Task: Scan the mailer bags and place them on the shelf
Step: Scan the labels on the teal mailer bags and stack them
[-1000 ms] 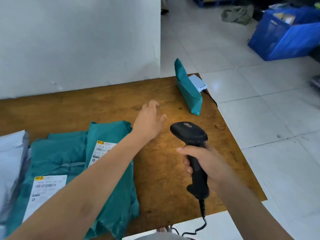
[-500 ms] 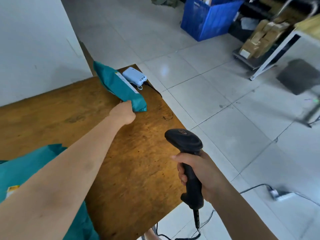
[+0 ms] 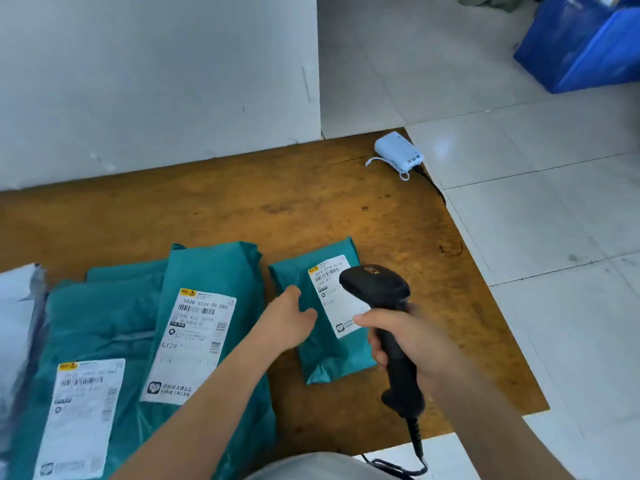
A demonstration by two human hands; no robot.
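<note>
A small teal mailer bag (image 3: 330,358) lies flat on the wooden table (image 3: 346,209), its white label facing up. My left hand (image 3: 289,320) holds the bag at its left edge, fingers curled. My right hand (image 3: 415,341) grips the handle of a black barcode scanner (image 3: 375,289). The scanner's head hovers just over the right side of the label. Left of this bag, larger teal mailer bags (image 3: 211,271) overlap in a pile, labels up.
A white mailer bag (image 3: 17,323) lies at the far left. A pale blue device (image 3: 398,152) sits at the table's far right corner. A white wall (image 3: 156,81) rises behind the table. On the tiled floor, a blue crate (image 3: 581,46) stands at the upper right.
My left hand reached to the far corner, took the small teal bag standing by the blue device and brought it flat in front of me. The scanner now hovers over its label.
</note>
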